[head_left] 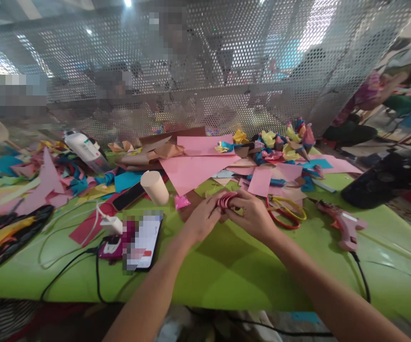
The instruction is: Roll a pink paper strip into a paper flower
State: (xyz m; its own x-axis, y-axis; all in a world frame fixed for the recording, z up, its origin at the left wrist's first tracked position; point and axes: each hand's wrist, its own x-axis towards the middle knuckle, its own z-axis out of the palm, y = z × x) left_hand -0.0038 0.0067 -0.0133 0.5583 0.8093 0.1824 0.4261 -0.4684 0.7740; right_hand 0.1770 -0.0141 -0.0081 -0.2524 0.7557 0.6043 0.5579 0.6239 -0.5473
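Between both hands, above the green table (223, 280), is a small stack of pink paper pieces (226, 200), its edges fanned in layers. My left hand (202, 216) pinches it from the left, and my right hand (250, 213) grips it from the right. The fingers partly cover the stack, so its full shape is hidden. Just left of my hands lies a small bright pink packet (182, 202). Scissors with yellow and red handles (287, 211) rest to the right of my right hand.
A pink glue gun (350, 230) lies at right, near a black bottle (383, 180). At left are a lit phone (144, 242), a purple power adapter (115, 251) with cables, and a cardboard tube (154, 187). Paper sheets (200, 166) and folded paper flowers (269, 140) lie behind.
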